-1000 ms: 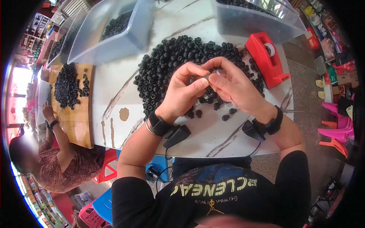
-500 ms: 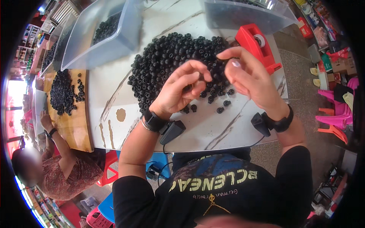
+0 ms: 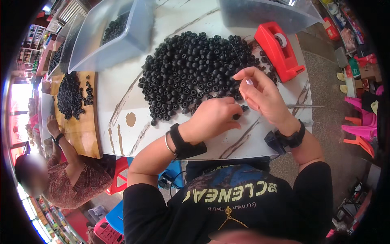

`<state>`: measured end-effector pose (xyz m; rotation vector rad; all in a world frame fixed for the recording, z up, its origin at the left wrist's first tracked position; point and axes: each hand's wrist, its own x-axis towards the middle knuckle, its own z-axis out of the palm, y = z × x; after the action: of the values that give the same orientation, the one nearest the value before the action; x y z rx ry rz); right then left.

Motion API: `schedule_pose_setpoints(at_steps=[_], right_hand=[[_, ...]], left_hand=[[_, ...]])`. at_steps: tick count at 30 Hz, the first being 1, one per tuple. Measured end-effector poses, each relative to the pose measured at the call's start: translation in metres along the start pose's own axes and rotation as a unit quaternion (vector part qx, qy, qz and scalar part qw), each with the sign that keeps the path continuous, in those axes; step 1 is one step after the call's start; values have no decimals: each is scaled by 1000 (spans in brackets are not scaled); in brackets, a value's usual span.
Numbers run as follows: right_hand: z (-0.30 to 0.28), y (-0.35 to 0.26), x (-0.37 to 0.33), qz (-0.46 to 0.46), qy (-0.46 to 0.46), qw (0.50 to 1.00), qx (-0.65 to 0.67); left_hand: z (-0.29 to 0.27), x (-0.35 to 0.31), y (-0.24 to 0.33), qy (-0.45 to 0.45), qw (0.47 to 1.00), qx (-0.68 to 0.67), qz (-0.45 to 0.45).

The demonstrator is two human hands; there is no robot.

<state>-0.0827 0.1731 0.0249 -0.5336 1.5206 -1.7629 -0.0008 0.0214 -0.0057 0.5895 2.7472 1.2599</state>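
Observation:
A wide heap of small black round hollow parts point(image 3: 183, 69) lies on the white marbled table point(image 3: 118, 138). At the near edge of the heap, my left hand point(image 3: 215, 116) is closed, palm down. A small black round part point(image 3: 236, 116) shows between its fingertips. Just right of it, my right hand point(image 3: 262, 91) is raised with its fingers curled and thumb bent in. What it grips cannot be made out. A thin dark strand point(image 3: 237, 55) runs over the heap down toward its fingertips. Past that wrist, a thin grey rod-like line point(image 3: 300, 106) crosses the table's right edge.
A red tape dispenser point(image 3: 278, 53) stands right of the heap. Clear plastic bins sit at the back left point(image 3: 140, 38) and back right point(image 3: 260, 18). On the left, another person point(image 3: 75, 179) sits at a wooden table point(image 3: 89, 134) with a black pile. Pink stools point(image 3: 359, 118) stand at right.
My left hand has lowered and turned palm down, moving right toward my right hand. My right hand has shifted slightly down. The thin strand and grey line now show near it.

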Motion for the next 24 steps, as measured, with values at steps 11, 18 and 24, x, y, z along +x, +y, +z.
schedule_pose_setpoints(at_steps=[11,18,24], right_hand=[[-4,6,-4,7,1,1000,16],[-1,10,-5,-9,4,1000,-25],[0,7,-7,19,-23,999,-16]], left_hand=[[-1,6,-4,18,974,-222,-27],[-14,5,-10,92,760,-634,-109],[-4,5,-14,75,789,-607,-54]])
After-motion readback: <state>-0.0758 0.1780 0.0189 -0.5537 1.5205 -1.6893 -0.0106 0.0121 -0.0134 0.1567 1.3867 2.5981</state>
